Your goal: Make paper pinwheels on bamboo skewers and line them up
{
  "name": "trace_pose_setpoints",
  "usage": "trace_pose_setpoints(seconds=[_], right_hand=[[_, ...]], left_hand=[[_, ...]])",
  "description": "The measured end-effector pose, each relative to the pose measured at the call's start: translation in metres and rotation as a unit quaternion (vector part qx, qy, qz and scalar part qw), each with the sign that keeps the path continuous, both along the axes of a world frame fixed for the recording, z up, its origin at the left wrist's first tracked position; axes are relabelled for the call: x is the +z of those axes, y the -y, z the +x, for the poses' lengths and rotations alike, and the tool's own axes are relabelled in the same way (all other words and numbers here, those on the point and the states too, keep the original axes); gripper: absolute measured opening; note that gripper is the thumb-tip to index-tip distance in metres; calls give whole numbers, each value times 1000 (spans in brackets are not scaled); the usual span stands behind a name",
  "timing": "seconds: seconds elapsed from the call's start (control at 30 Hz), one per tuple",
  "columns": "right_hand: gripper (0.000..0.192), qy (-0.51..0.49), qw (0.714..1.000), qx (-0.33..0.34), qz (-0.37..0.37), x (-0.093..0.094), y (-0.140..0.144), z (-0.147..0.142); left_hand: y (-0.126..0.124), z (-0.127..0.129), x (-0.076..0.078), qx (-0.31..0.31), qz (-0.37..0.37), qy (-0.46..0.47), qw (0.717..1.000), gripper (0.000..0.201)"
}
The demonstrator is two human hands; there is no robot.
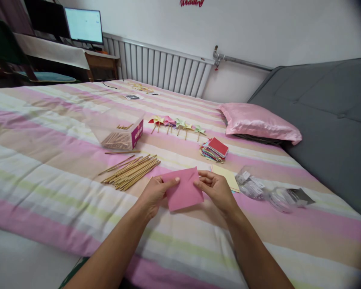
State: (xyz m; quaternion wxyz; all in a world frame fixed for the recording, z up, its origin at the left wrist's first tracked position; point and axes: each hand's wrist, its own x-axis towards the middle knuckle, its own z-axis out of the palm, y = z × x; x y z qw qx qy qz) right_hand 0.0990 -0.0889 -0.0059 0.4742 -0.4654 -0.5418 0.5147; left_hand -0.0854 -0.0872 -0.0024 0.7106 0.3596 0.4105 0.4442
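A pink square of paper (pixel 184 190) is held just above the striped bedspread (pixel 48 160). My left hand (pixel 154 193) grips its left edge and my right hand (pixel 215 189) pinches its right edge. A bundle of wooden sticks (pixel 131 171) lies to the left of my left hand. A yellow paper sheet (pixel 227 175) lies flat just right of my right hand. Further back sits a stack of coloured paper squares (pixel 215 150) with a red one on top.
A row of finished paper pinwheels (pixel 177 124) lies beyond the stack. A clear box of sticks (pixel 120 134) stands at the left. Clear plastic bags (pixel 266 190) lie to the right. A pink pillow (pixel 258 122) and grey headboard (pixel 333 120) are at the right.
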Motion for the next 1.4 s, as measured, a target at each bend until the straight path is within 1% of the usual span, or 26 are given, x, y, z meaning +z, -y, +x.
trace_pose_setpoints(seconds=[0.07, 0.13, 0.2, 0.23, 0.3, 0.33, 0.37, 0.4, 0.47, 0.5, 0.53, 0.6, 0.67, 0.7, 0.8, 0.9, 1.0, 1.13, 1.23, 1.3, 1.4], right_hand=[[27, 4, 1000, -25, 2, -1, -1, 0], [21, 13, 997, -68, 33, -1, -3, 0], [17, 23, 987, -123, 101, -1, -4, 0], [15, 27, 978, -149, 144, 0, -5, -1], [9, 44, 957, -178, 225, 1, -4, 0], [7, 53, 949, -178, 256, 1, -4, 0], [6, 63, 944, -167, 278, 2, -4, 1], [6, 73, 942, -145, 292, 2, -3, 3], [8, 87, 944, -79, 307, 3, -3, 7], [9, 94, 945, -44, 310, 3, -3, 9], [10, 104, 945, -12, 308, 4, -3, 11], [12, 130, 945, 37, 298, 7, -3, 16], [12, 157, 945, 64, 281, 12, -2, 21], [12, 167, 944, 77, 273, 14, -2, 23], [12, 179, 946, 116, 244, 17, -1, 27], [13, 181, 952, 149, 198, 17, 0, 30], [13, 182, 957, 156, 164, 14, 0, 29], [15, 173, 961, 167, 132, 14, 1, 23], [18, 163, 963, 175, 127, 16, 2, 17], [19, 167, 964, 160, 134, 15, 2, 14], [19, 175, 968, 118, 133, 13, 1, 10]], left_hand=[[0, 0, 0, -4, 17, 0, 1000, 33], [-1, 0, 1, 7, 39, 11, 999, 35], [-2, -1, 1, 40, 43, 23, 998, 40], [-4, -1, 2, 63, 28, 24, 997, 44], [-5, -3, 3, 97, -32, 29, 994, 54], [-6, -4, 4, 99, -64, 40, 992, 59], [-6, -4, 6, 87, -92, 56, 990, 63], [-6, -5, 8, 61, -113, 77, 989, 66], [-6, -6, 11, -10, -139, 121, 983, 68], [-6, -6, 12, -39, -148, 136, 979, 66], [-5, -6, 13, -52, -154, 145, 976, 61], [-5, -7, 12, -38, -148, 141, 978, 43], [-4, -8, 9, -25, -115, 113, 987, 24], [-4, -8, 8, -28, -97, 97, 990, 19], [-4, -9, 5, -49, -73, 57, 994, 21], [-4, -9, 5, -42, -66, 37, 996, 21], [-3, -9, 5, -42, -47, 20, 998, 21], [-2, -8, 3, -52, -23, -6, 998, 26], [-1, -7, 4, -55, -15, -14, 998, 29], [0, -6, 5, -53, -11, -14, 998, 29], [1, -5, 6, -55, -2, -8, 998, 29]])
